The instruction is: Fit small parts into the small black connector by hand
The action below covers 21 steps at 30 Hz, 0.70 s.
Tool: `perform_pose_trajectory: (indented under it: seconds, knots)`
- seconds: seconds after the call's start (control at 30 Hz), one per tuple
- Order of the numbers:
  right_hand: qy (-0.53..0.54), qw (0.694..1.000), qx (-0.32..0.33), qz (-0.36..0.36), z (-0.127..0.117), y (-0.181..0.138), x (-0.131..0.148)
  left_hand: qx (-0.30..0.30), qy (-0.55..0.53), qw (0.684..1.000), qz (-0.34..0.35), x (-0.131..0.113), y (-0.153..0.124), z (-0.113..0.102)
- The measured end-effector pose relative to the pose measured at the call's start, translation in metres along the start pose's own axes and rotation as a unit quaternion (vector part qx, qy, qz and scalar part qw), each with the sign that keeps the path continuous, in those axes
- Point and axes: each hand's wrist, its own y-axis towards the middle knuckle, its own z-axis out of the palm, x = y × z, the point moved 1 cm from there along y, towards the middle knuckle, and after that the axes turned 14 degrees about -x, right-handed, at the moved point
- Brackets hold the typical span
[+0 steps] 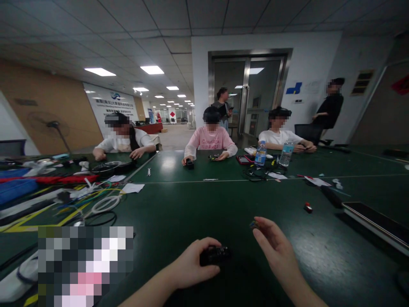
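My left hand (198,261) is closed around a small black device (220,254), about the size of a computer mouse. Thumb and fingers hold its left side, and it rests at or just above the green tabletop (198,209). Its exact kind does not show. To the right and slightly farther off, my right hand (277,245) is raised over the table. Between its thumb and forefinger is a tiny dark part (253,224) with coloured bits, too small to name. The two hands are apart.
Cables (107,204), blue trays (17,190) and tools crowd the left side. A small red item (308,207) and a flat dark-topped slab (377,221) lie at right. Two water bottles (260,153) stand farther back. Several people sit or stand beyond.
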Motion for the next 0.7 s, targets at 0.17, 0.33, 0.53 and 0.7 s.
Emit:
perform_pose_trajectory:
  seconds: [0.17, 0.33, 0.53, 0.7]
  knots:
    - [-0.008, 1.000, 0.015, -0.002, -0.001, -0.001, -0.001, -0.004, 0.005, 1.000, -0.016, 0.000, 0.000, 0.000]
    - [-0.016, 1.000, 0.023, 0.000, -0.001, -0.002, -0.005, 0.005, -0.003, 1.000, -0.017, -0.002, -0.001, -0.001]
    - [-0.005, 0.999, 0.043, 0.006, 0.000, -0.003, -0.012, 0.005, -0.010, 1.000, -0.015, 0.004, 0.000, 0.000]
    - [-0.013, 0.999, 0.046, 0.002, 0.001, -0.003, -0.011, 0.002, -0.021, 1.000, -0.015, 0.007, 0.000, 0.001]
